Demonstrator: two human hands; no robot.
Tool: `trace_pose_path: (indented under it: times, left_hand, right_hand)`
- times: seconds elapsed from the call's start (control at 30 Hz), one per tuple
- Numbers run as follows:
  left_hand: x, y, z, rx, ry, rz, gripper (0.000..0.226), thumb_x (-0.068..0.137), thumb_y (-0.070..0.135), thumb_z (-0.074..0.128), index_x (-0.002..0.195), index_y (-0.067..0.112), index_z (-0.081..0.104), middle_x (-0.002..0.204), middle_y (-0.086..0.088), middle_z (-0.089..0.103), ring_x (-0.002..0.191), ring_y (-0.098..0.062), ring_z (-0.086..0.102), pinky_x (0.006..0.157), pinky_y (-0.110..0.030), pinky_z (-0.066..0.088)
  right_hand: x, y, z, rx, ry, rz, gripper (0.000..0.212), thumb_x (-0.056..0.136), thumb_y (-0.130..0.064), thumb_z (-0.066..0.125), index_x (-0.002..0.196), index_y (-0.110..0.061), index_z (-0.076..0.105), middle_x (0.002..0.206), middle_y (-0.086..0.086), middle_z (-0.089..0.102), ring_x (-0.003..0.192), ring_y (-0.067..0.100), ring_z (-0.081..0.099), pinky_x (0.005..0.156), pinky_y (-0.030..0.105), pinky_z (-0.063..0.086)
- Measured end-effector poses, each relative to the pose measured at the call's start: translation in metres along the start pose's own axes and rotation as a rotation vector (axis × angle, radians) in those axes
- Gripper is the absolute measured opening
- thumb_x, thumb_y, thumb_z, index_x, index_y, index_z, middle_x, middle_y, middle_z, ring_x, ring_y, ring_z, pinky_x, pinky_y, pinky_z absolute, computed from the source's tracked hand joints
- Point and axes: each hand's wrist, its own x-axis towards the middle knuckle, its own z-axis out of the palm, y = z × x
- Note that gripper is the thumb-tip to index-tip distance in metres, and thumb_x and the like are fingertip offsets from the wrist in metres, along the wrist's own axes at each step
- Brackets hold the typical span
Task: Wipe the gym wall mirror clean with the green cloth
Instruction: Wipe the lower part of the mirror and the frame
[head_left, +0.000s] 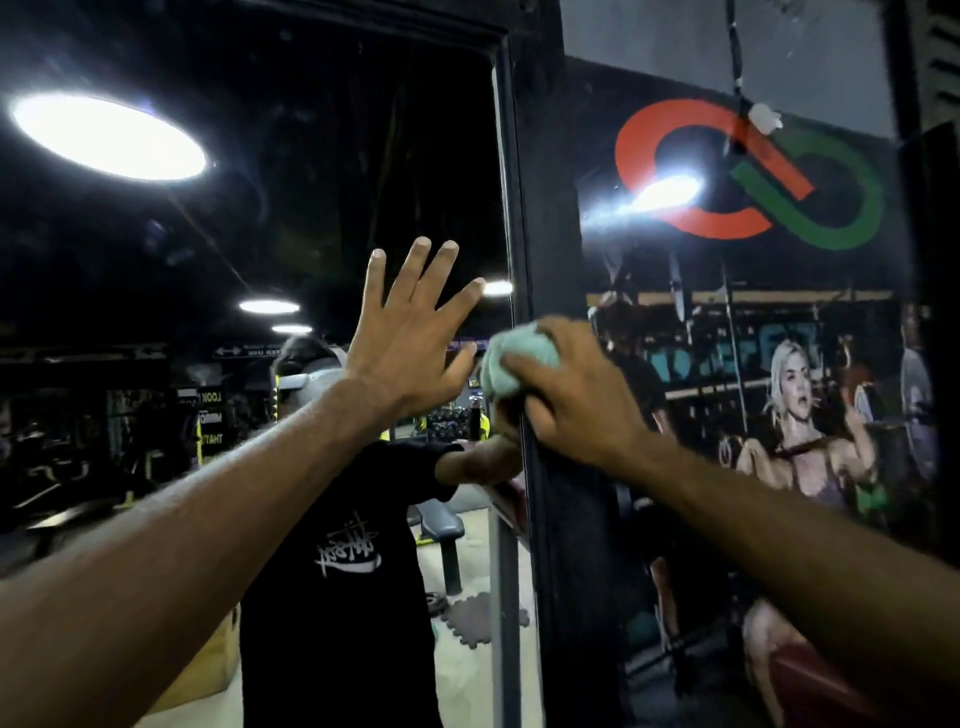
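A dim gym shows in the wall mirror (311, 208), its reflections murky and its lower part blocked by both forearms. The left hand (410, 343) is spread flat at the glass. The right hand (576, 400) grips the bunched green cloth (511, 358), half hidden under its fingers, at the mirror's right edge against the black frame (540, 234); open glass lies leftward

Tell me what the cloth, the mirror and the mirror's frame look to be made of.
The green cloth looks like soft matte fabric, maybe microfibre: it bunches in the right hand. The mirror is glossy glass: it reflects a ceiling light sharply and shows faint smudges. The frame is matte black and straight-edged, painted metal or wood; I cannot tell which.
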Motion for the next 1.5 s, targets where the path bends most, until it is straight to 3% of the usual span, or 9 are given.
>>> trace_pose_path:
  times: [0.17, 0.33, 0.53, 0.73, 0.97, 1.13, 1.27, 1.37, 1.5]
  left_hand:
    - [-0.025, 0.0, 0.005, -0.014, 0.009, 0.051, 0.074, 0.093, 0.057, 0.034, 0.16, 0.026, 0.033, 0.172, -0.014, 0.012, 0.16, -0.034, 0.005, 0.125, -0.065, 0.001]
    - [-0.04, 0.001, 0.004, -0.02, -0.001, 0.059, 0.074, 0.093, 0.054, 0.037, 0.16, 0.025, 0.032, 0.172, -0.015, 0.013, 0.159, -0.035, 0.005, 0.125, -0.065, 0.002]
    - [-0.067, 0.022, 0.016, 0.007, -0.016, 0.056, 0.075, 0.092, 0.053, 0.047, 0.159, 0.025, 0.029, 0.171, -0.019, 0.01, 0.158, -0.04, 0.004, 0.122, -0.07, 0.001]
    - [-0.09, 0.036, 0.024, 0.034, -0.055, 0.106, 0.079, 0.089, 0.059, 0.048, 0.159, 0.027, 0.029, 0.171, -0.017, 0.008, 0.158, -0.041, 0.004, 0.12, -0.072, -0.001]
    - [-0.131, 0.054, 0.034, 0.006, -0.104, 0.121, 0.082, 0.088, 0.061, 0.047, 0.16, 0.026, 0.026, 0.172, -0.017, 0.004, 0.158, -0.041, 0.001, 0.121, -0.073, 0.002]
    - [-0.151, 0.072, 0.039, -0.004, -0.165, 0.098, 0.086, 0.083, 0.063, 0.034, 0.161, 0.027, 0.023, 0.172, -0.019, -0.001, 0.158, -0.043, -0.003, 0.119, -0.074, 0.004]
    - [-0.174, 0.087, 0.043, -0.041, -0.188, 0.082, 0.084, 0.084, 0.06, 0.044, 0.16, 0.026, 0.03, 0.172, -0.018, 0.002, 0.158, -0.042, -0.002, 0.121, -0.072, 0.0]
    - [-0.203, 0.103, 0.047, -0.062, -0.147, 0.094, 0.078, 0.084, 0.05, 0.045, 0.156, 0.02, 0.041, 0.171, -0.019, 0.014, 0.158, -0.042, 0.007, 0.122, -0.071, 0.003]
    - [-0.236, 0.123, 0.054, -0.098, -0.139, 0.117, 0.081, 0.079, 0.041, 0.063, 0.154, 0.017, 0.045, 0.169, -0.018, 0.022, 0.157, -0.043, 0.013, 0.12, -0.072, 0.002]
  right_hand:
    - [-0.007, -0.001, -0.01, -0.062, -0.134, -0.045, 0.042, 0.079, -0.035, 0.054, 0.12, -0.027, 0.061, 0.123, 0.012, 0.05, 0.104, 0.026, 0.048, 0.064, 0.036, 0.053]
    - [-0.012, -0.014, -0.006, -0.072, -0.01, 0.203, 0.047, 0.081, -0.023, 0.061, 0.127, -0.033, 0.056, 0.135, 0.007, 0.047, 0.113, 0.028, 0.044, 0.081, 0.041, 0.045]
    - [-0.095, -0.038, 0.008, 0.032, -0.176, 0.157, 0.044, 0.076, -0.019, 0.069, 0.119, -0.029, 0.063, 0.129, 0.009, 0.049, 0.108, 0.026, 0.046, 0.073, 0.044, 0.054]
    - [-0.067, -0.032, 0.001, -0.064, -0.088, 0.263, 0.056, 0.084, -0.019, 0.069, 0.135, -0.033, 0.053, 0.14, 0.009, 0.043, 0.117, 0.031, 0.043, 0.082, 0.046, 0.049]
    - [-0.157, -0.065, 0.02, 0.075, -0.25, 0.168, 0.057, 0.075, -0.013, 0.077, 0.125, -0.029, 0.057, 0.132, 0.012, 0.047, 0.105, 0.034, 0.05, 0.069, 0.047, 0.055]
    - [-0.122, -0.057, 0.011, 0.01, -0.109, 0.293, 0.051, 0.084, -0.017, 0.074, 0.132, -0.026, 0.059, 0.137, 0.013, 0.04, 0.117, 0.031, 0.043, 0.085, 0.044, 0.052]
    - [-0.188, -0.08, 0.035, 0.09, -0.183, 0.211, 0.052, 0.079, -0.011, 0.077, 0.128, -0.023, 0.063, 0.134, 0.016, 0.051, 0.107, 0.035, 0.052, 0.078, 0.046, 0.054]
    - [-0.245, -0.095, 0.04, 0.056, -0.194, 0.139, 0.034, 0.082, -0.029, 0.079, 0.115, -0.027, 0.072, 0.125, 0.013, 0.063, 0.094, 0.034, 0.063, 0.073, 0.04, 0.052]
    - [-0.223, -0.086, 0.028, -0.047, -0.148, 0.118, 0.035, 0.083, -0.031, 0.073, 0.118, -0.031, 0.071, 0.124, 0.012, 0.061, 0.097, 0.034, 0.061, 0.077, 0.04, 0.043]
